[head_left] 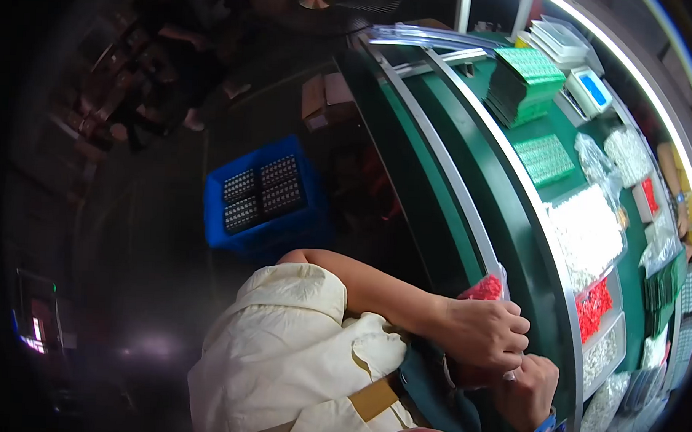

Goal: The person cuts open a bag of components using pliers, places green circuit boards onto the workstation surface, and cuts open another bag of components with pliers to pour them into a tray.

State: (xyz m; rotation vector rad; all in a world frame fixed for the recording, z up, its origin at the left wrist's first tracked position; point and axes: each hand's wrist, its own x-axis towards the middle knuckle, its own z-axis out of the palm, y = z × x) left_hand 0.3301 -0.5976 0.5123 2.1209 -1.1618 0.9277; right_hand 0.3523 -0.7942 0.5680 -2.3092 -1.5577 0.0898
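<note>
My left hand (488, 332) is closed in a fist on a clear plastic bag of red pieces (484, 288). Part of the bag shows above the fist, and more red shows dimly beneath it. Just below and touching it, my right hand (529, 393) is also closed, pinching a pale bit of the plastic by its fingertips. A blue band (544, 425) is round the right wrist. Both hands are over the near edge of the green workbench (517, 214), beside its metal rail.
Trays of white pieces (585, 236) and red pieces (594, 308) stand on the bench, with stacked green boards (527, 81) farther up. A blue crate (259, 194) with black trays and a cardboard box (325, 101) are on the floor. Another person's arm (671, 170) is across the bench.
</note>
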